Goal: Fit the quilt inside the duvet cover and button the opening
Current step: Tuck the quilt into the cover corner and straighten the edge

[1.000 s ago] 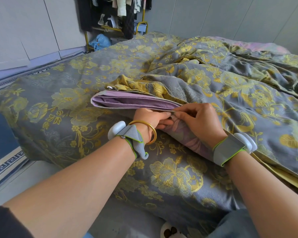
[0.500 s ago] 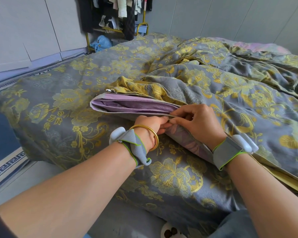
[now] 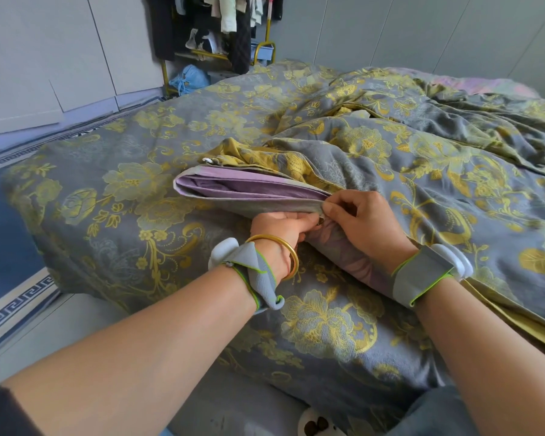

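A grey duvet cover (image 3: 390, 158) with yellow flowers lies across the bed. Its opening faces me, and the purple quilt (image 3: 233, 187) shows folded inside the gap. My left hand (image 3: 280, 228) grips the lower hem of the opening from below. My right hand (image 3: 365, 221) pinches the upper hem right beside it, fingertips meeting the left hand's. A small dark button (image 3: 321, 221) shows between the two hands. A white button (image 3: 207, 160) sits on the upturned yellow lining further left along the opening.
The bed (image 3: 107, 215) carries a sheet of the same pattern and ends at my left. A blue patterned rug (image 3: 10, 297) covers the floor there. A clothes rack (image 3: 221, 33) and a blue bag (image 3: 189, 80) stand by the far wall.
Both hands have shifted slightly up along the hem, and the right fingers have closed tighter on the upper edge. The quilt has not moved.
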Action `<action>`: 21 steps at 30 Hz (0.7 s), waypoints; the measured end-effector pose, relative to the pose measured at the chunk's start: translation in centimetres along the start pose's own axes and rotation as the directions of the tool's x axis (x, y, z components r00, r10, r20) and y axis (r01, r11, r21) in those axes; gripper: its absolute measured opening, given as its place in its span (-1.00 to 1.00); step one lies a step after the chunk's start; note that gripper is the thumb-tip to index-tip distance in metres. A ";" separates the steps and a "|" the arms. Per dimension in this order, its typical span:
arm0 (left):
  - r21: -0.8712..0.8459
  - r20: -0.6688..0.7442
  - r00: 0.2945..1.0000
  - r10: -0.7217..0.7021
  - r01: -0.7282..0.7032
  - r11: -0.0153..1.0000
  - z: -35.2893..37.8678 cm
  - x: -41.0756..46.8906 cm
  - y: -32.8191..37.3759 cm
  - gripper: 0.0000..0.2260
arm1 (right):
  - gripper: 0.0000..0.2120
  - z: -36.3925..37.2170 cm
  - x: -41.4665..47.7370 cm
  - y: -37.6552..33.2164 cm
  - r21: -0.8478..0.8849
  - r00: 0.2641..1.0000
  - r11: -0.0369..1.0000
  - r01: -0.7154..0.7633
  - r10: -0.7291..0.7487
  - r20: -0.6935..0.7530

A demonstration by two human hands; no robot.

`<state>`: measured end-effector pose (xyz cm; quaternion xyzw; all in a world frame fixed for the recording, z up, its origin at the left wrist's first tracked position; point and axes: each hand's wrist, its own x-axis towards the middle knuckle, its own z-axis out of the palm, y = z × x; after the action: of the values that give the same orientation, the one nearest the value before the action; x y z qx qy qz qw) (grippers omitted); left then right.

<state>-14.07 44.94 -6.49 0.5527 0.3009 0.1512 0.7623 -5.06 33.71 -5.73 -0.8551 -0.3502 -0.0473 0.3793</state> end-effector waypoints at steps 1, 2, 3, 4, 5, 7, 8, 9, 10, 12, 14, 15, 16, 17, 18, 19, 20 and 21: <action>0.077 -0.016 0.993 0.117 -0.115 0.990 -0.1 0.2 0.0 -0.93 | -0.88 0.0 0.0 0.0 0.023 1.000 0.999 -0.027 0.027 -0.001; 0.174 -0.012 0.973 0.232 -0.226 0.958 -0.2 0.6 -0.1 -0.93 | -0.87 0.0 0.0 0.0 0.039 0.998 0.998 -0.057 0.057 0.000; 0.272 0.007 0.945 0.328 -0.318 0.908 -0.3 0.8 -0.1 -0.93 | -0.85 -0.1 0.1 -0.1 0.053 0.996 0.995 -0.086 0.086 0.002; 0.358 0.034 0.914 0.404 -0.388 0.849 -0.5 1.0 -0.1 -0.92 | -0.85 -0.1 0.1 -0.2 0.076 0.993 0.990 -0.116 0.115 0.008; 0.437 0.069 0.881 0.468 -0.449 0.780 -0.7 1.2 -0.2 -0.91 | -0.84 0.0 0.1 -0.2 0.118 0.989 0.982 -0.148 0.147 0.021; 0.568 0.161 0.797 0.582 -0.558 0.605 -1.0 1.4 -0.4 -0.92 | -0.84 -0.1 0.0 -0.2 0.227 0.977 0.950 -0.215 0.206 0.062; 0.615 0.212 0.748 0.628 -0.602 0.509 -1.1 1.3 -0.4 -0.93 | -0.84 -0.2 0.0 -0.2 0.272 0.970 0.931 -0.243 0.229 0.082; 0.641 0.259 0.706 0.659 -0.636 0.430 -1.3 1.3 -0.4 -0.94 | -0.84 -0.4 0.0 -0.2 0.304 0.964 0.914 -0.267 0.248 0.100; 0.653 0.291 0.680 0.673 -0.656 0.379 -1.3 1.3 -0.4 -0.94 | -0.85 -0.5 -0.1 -0.2 0.331 0.957 0.899 -0.288 0.265 0.114; 0.657 0.287 0.695 0.660 -0.644 0.392 -1.5 1.6 -0.5 -0.93 | -0.85 -0.6 -0.2 -0.3 0.380 0.944 0.865 -0.329 0.296 0.144; 0.609 0.215 0.803 0.556 -0.555 0.566 -1.7 1.8 -0.5 -0.92 | -0.87 -0.7 -0.2 -0.4 0.431 0.931 0.825 -0.364 0.324 0.166; 0.553 0.188 0.871 0.453 -0.475 0.684 -1.7 1.7 -0.5 -0.92 | -0.87 -0.7 -0.2 -0.4 0.449 0.928 0.813 -0.372 0.330 0.172; 0.488 0.182 0.929 0.323 -0.371 0.790 -1.6 1.4 -0.4 -0.91 | -0.87 -0.7 -0.2 -0.4 0.458 0.927 0.806 -0.375 0.332 0.174; 0.410 0.193 0.964 0.182 -0.248 0.878 -1.6 1.1 -0.2 -0.88 | -0.87 -0.8 -0.3 -0.4 0.461 0.927 0.805 -0.374 0.332 0.173; 0.317 0.212 0.976 0.053 -0.120 0.941 -1.7 0.8 0.1 -0.84 | -0.86 -0.8 -0.3 -0.4 0.462 0.930 0.807 -0.368 0.327 0.170; 0.217 0.234 0.971 -0.046 -0.006 0.976 -1.7 0.6 0.5 -0.78 | -0.86 -0.8 -0.3 -0.4 0.466 0.935 0.810 -0.355 0.314 0.167; 0.139 0.250 0.961 -0.115 0.082 0.987 -1.8 0.5 0.8 -0.71 | -0.85 -0.8 -0.3 -0.3 0.470 0.941 0.815 -0.339 0.296 0.166; 0.098 0.258 0.953 -0.160 0.140 0.985 -1.8 0.6 1.1 -0.64 | -0.85 -0.8 -0.4 -0.3 0.466 0.946 0.824 -0.323 0.275 0.170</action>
<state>-14.68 47.01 -6.02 0.5729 0.2431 0.0058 0.7827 -5.42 33.13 -5.11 -0.7770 -0.2299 0.1433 0.5682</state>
